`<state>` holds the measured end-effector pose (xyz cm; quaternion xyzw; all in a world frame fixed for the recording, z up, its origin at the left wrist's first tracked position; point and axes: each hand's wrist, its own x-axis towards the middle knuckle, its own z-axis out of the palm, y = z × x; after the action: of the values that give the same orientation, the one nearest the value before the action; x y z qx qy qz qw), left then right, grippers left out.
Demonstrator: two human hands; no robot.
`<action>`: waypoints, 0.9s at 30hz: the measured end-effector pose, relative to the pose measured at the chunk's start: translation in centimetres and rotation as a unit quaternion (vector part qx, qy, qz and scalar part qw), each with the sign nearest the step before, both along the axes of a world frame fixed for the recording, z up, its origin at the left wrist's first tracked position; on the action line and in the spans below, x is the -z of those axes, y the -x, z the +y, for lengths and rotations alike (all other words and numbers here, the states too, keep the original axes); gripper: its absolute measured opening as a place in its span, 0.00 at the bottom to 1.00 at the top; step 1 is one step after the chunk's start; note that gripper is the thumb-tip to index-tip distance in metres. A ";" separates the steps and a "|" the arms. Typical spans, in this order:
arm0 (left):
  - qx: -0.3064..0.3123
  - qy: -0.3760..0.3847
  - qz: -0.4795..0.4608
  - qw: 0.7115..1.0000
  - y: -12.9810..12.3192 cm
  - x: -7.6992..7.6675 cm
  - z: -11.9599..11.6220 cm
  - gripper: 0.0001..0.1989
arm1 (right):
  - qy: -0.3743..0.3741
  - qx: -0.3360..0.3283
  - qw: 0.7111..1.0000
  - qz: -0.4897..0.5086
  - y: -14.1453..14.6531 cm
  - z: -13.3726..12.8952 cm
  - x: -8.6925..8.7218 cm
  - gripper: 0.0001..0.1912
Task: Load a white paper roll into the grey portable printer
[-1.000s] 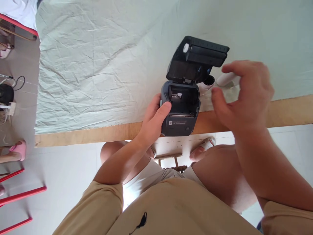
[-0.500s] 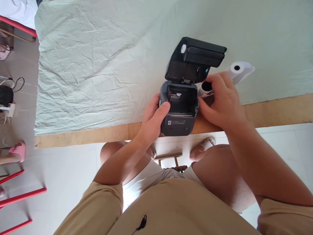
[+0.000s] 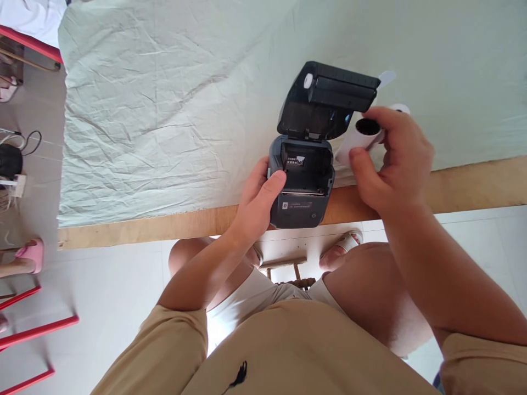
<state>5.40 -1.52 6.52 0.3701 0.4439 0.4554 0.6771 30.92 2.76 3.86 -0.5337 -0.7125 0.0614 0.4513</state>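
A dark grey label printer (image 3: 302, 211) stands at the table's front edge with its black lid (image 3: 325, 104) swung up. Its paper compartment is open, and a small printed sticker shows inside. My left hand (image 3: 259, 200) grips the printer's left side, thumb on the rim. To the printer's right, my right hand (image 3: 397, 164) pinches a white paper roll (image 3: 354, 144) between thumb and fingers; the hollow end faces up and looks dark. Behind that hand, a second white paper roll (image 3: 402, 108) is mostly hidden. A rounded white paper end (image 3: 387, 78) pokes out beside the lid.
A wrinkled pale green cloth (image 3: 164, 109) covers the table, leaving a wooden front edge (image 3: 469, 181) bare. On the left floor are red metal bars (image 3: 39, 331), a dark object with cables (image 3: 10, 159) and another person's foot in a pink slipper (image 3: 31, 255).
My right hand has lifted the paper roll and drawn it rightward, away from the printer. It now covers most of the second roll. My left hand and the printer have barely moved.
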 end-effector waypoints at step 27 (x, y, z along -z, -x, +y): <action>-0.011 -0.030 0.048 0.998 -0.4 -0.3 0.4 0.32 | -0.201 -0.150 0.968 0.007 4.4 -1.2 -2.4 0.13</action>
<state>5.76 -1.08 6.81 0.4068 0.4666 0.4575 0.6384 26.53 1.52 6.29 -0.3187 -0.7793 -0.0122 0.5394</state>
